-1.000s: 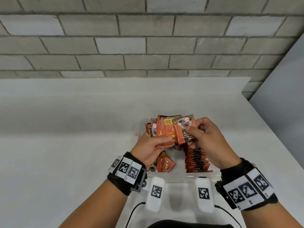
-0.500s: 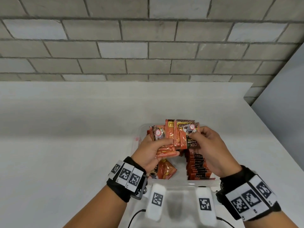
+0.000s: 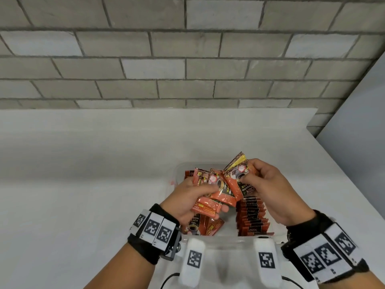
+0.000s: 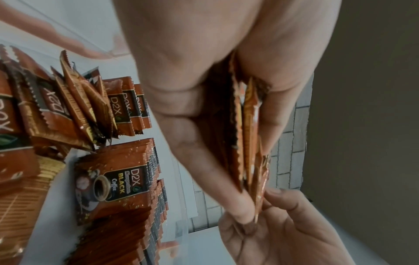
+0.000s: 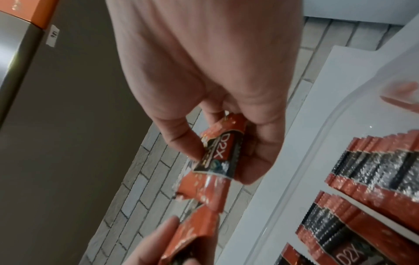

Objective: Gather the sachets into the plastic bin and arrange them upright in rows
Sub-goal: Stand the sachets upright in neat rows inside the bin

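Above the clear plastic bin (image 3: 220, 245) my left hand (image 3: 192, 198) grips a fanned bundle of orange coffee sachets (image 3: 210, 190), seen edge-on between its fingers in the left wrist view as sachets (image 4: 247, 136). My right hand (image 3: 268, 184) pinches a couple of sachets (image 3: 239, 174) just right of that bundle; the right wrist view shows this D2X sachet (image 5: 217, 157) between thumb and fingers. Inside the bin a row of upright sachets (image 3: 253, 217) stands on the right. Loose sachets (image 3: 200, 226) lie on the left, under my left hand.
The bin sits on a white table (image 3: 83, 205) near its front edge, with a grey brick wall (image 3: 166, 59) behind. A grey panel (image 3: 358, 132) rises beyond the table's right edge. Two white tagged blocks (image 3: 193, 259) hang at the bin's near side.
Both hands have shifted a little; my right hand has pulled its sachets away to the right and slightly up from the bundle held by my left hand.
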Demonstrator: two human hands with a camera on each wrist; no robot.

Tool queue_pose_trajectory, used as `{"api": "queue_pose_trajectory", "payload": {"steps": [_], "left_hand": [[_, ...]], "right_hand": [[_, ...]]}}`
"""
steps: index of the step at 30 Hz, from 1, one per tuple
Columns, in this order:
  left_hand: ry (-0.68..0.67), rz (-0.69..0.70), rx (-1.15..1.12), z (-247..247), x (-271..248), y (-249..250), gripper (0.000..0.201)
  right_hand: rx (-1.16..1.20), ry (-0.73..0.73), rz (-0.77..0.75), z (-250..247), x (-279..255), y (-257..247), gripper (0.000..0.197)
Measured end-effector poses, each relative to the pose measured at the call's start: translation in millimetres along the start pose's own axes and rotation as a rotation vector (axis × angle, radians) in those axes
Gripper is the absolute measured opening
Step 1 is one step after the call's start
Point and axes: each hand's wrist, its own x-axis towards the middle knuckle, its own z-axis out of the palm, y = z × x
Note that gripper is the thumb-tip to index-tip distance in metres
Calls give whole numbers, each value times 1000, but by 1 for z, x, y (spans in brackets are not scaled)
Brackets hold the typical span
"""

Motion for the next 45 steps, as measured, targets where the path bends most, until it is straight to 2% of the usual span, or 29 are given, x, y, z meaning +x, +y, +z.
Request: {"api": "queue_pose_trajectory", "payload": {"steps": [4,9,11,14,17,22,25,28,31,39,45], "left_hand": [[23,-7,11,2,2,5,28],[-27,-67,-168,-3,2,7,39],[-8,-74,-219,-6,1,7,44],[57,-75,-162,-9,1,5,52],[107,-55,-76,-6,2,5,30],[130,-6,107,-2,5,0,39],[156,-16,93,2,6,0,38],[126,-49,-74,4,4,5,31],[87,15,-161,2,1,8,27],[84,126,-21,5,3,1,29],[27,139,82,11,0,5,32]], "right_hand": [[-45,-33,-17,3,0,-1,21],[-44,-11,-9,3,-1,2,23],[-58,-13,12,1,-1,3,24],[-70,-30,39,-1,-2,3,25],[-98,-46,38,-2,-2,2,22],[-149,-103,32,0,-3,2,19],[-141,-108,37,2,-2,3,18],[-104,-62,33,0,-1,3,18],[-10,-8,41,-4,0,2,17],[219,50,131,1,2,6,23],[95,0,81,6,-1,2,24]]}}
